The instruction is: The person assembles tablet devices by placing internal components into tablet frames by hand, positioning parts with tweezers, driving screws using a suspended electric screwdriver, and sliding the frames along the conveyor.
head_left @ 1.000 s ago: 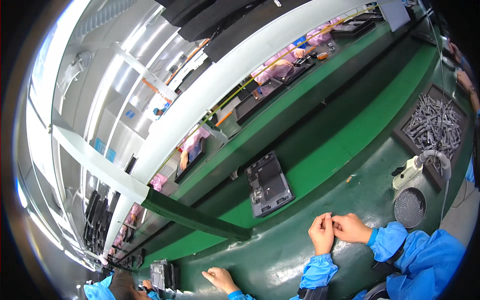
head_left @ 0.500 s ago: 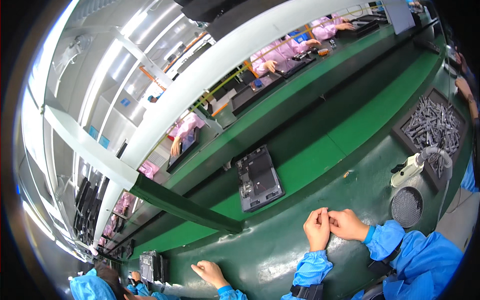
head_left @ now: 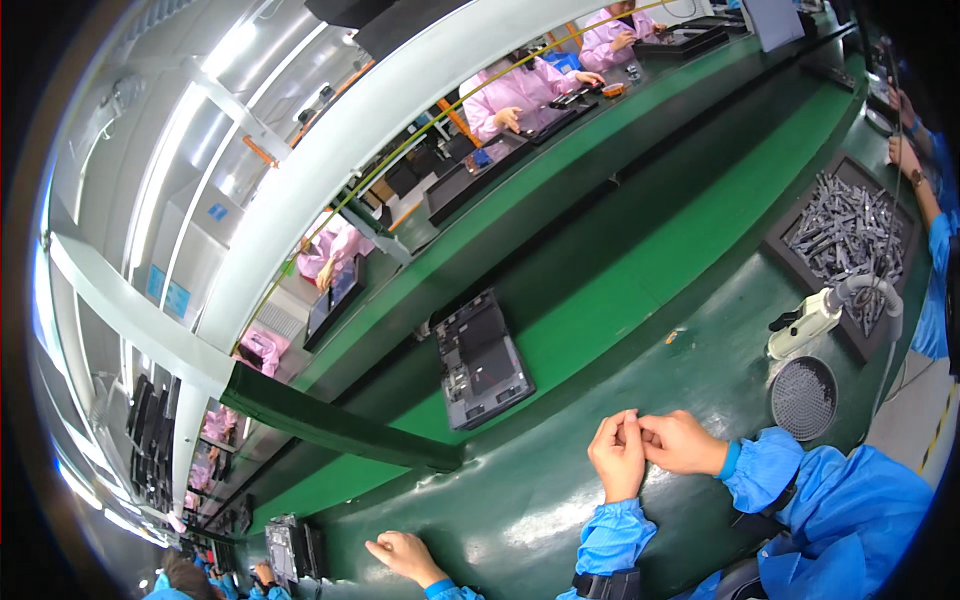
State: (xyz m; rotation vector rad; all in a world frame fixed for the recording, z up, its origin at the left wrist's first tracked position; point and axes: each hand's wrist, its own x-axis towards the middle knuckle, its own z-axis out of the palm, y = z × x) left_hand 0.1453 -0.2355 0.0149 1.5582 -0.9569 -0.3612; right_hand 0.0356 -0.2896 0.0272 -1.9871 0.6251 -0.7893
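Green surface flanking a conveyor belt

Left hand and right hand are pressing fingers together; I cannot tell whether they are grasping anything. Beyond, a laptop-like chassis is lying on the belt, likely light, stiff, scratch-prone, suiting a hold by opposite rims.

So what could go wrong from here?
The left hand and right hand meet at the fingertips; anything tiny in that grip is hidden and might drop onto the green bench unseen. The loose grey parts are heaped in their tray, so a bump might spill some. A small orange piece lies loose beyond the hands and could get brushed away.
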